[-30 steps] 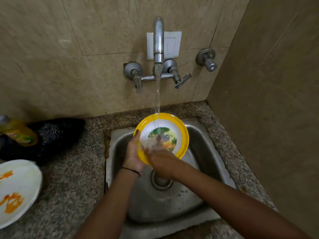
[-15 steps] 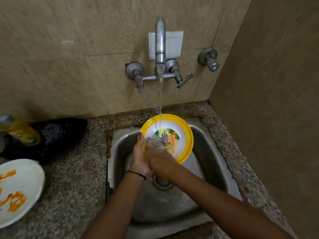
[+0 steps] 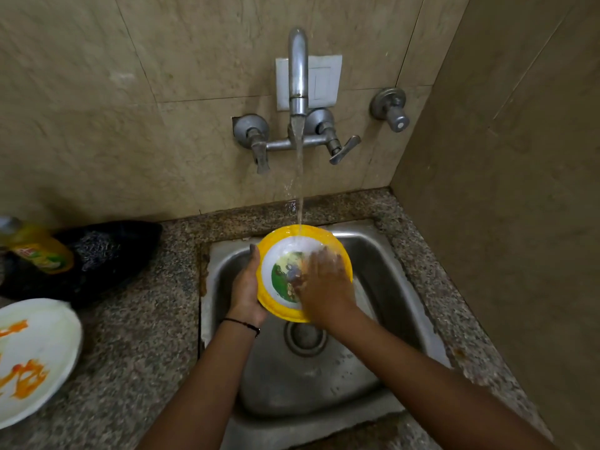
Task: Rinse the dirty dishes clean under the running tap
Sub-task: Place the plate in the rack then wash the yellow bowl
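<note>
Nearest in, two forearms reach over the sink (image 3: 383, 287), the drain (image 3: 305, 339) showing between them. A dark thread (image 3: 242, 322) circles the left wrist.

Just past the drain, at its 12 o'clock, the bowl (image 3: 281, 277) is held tilted above the basin, its yellow rim and picture facing the camera. The left hand (image 3: 246, 287) grips it at the rim's 9 o'clock, thumb (image 3: 254, 254) lying up along the edge. Its other fingers are behind the bowl, so how they sit, I cannot tell. The right hand (image 3: 319, 284) comes in from 5 o'clock, fingers (image 3: 324, 258) straight and slightly spread, flat against the inside of the bowl, blurred.

Out at 8 o'clock on the counter (image 3: 136, 336), a white plate (image 3: 32, 352) smeared orange. Beyond it, at 9 o'clock, a yellow bottle (image 3: 39, 251) against a black cloth (image 3: 107, 251).

Farther back, water (image 3: 299, 177) strikes the bowl's rim at 12 o'clock, falling from the wall tap (image 3: 298, 69).
</note>
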